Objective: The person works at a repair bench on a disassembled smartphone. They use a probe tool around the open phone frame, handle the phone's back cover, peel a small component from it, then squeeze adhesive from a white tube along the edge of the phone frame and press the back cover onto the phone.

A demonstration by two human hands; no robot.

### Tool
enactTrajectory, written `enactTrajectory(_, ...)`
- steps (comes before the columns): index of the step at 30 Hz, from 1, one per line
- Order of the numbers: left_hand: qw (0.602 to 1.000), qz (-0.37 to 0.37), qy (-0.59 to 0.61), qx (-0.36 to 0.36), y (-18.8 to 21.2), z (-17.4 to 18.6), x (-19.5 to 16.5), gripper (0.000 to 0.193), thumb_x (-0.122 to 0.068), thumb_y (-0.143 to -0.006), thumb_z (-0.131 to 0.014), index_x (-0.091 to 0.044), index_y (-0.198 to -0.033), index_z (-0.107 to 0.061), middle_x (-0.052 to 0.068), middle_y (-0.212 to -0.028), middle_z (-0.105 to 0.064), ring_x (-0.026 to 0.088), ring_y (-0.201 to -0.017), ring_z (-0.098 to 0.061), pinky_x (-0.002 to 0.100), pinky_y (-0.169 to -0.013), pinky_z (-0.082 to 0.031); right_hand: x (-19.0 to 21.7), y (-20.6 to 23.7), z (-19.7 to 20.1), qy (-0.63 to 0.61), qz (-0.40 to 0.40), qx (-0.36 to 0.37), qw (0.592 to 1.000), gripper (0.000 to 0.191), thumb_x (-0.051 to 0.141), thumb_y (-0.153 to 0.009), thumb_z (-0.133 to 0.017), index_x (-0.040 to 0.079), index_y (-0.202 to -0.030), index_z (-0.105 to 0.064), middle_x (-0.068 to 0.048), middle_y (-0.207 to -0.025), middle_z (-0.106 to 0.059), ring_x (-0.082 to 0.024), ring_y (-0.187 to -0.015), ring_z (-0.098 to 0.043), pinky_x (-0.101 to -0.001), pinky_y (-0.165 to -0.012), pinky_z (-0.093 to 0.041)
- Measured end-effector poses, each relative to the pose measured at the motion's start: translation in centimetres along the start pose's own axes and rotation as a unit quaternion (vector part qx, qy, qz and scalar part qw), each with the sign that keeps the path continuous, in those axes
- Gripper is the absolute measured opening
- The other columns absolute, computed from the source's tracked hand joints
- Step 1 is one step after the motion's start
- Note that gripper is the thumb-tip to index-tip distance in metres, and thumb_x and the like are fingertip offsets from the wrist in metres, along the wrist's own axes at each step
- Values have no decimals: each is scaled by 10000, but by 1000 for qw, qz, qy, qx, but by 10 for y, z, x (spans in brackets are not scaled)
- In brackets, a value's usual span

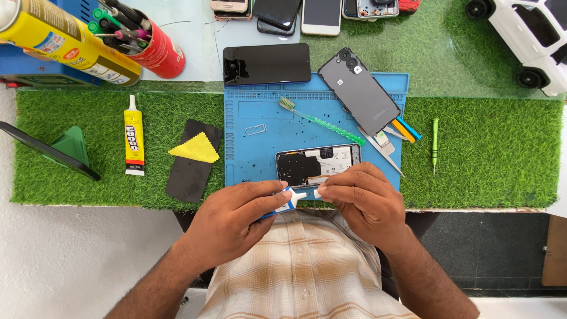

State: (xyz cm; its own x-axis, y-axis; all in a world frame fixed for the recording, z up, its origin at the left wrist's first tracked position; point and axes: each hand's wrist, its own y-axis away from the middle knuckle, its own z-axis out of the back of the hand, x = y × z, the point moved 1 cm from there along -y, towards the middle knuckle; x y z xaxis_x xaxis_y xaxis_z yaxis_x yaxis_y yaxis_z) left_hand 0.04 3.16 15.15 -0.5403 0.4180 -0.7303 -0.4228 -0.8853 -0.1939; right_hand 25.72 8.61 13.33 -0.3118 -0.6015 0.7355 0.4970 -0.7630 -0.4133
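Holding a small white-and-blue glue tube (287, 203) between thumb and fingers, the left hand (236, 221) points its nozzle toward the right hand (361, 204), whose fingertips pinch the tube's small white cap (317, 193) just beside the nozzle. Both hands meet at the near edge of a blue repair mat (254, 147), directly below an opened phone (318, 163) lying on it. A green toothbrush (322, 121) and a grey back cover (359, 91) lie farther up the mat.
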Motion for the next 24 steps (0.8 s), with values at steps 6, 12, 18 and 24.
enactTrajectory(6,1000,-17,-12,-4,-1,1,-2,481,-47,-824,-777,-90,-1288,-657,101,-1246,-688,276,-1059,-724,401,-858,-597,-2,2,-4,-9,-33,-12,999,177,83,-842,-828,39,-990,-744,-57,-920,-741,-211,-842,-693,-319,-746,-548)
enactTrajectory(12,1000,-19,-8,1,-1,0,-3,479,-39,-831,-767,-95,-1293,-656,89,-1247,-694,271,-1050,-724,404,-862,-591,-4,2,-4,3,-63,23,998,131,135,-859,-819,58,-910,-727,-41,-877,-739,-209,-825,-688,-329,-733,-541)
enactTrajectory(18,1000,-19,6,11,-3,-3,-3,443,-52,-845,-771,-94,-1272,-661,87,-1250,-701,274,-1072,-721,401,-870,-592,-2,6,-15,-50,-41,43,997,167,142,-878,-811,39,-983,-732,-57,-915,-733,-208,-844,-707,-317,-738,-568)
enactTrajectory(24,999,-26,15,19,-3,-4,-6,402,-60,-862,-771,-103,-1249,-671,76,-1251,-710,263,-1082,-724,397,-866,-591,-7,8,-18,-24,-63,99,993,218,227,-860,-824,45,-862,-704,-53,-804,-698,-224,-792,-653,-337,-709,-519)
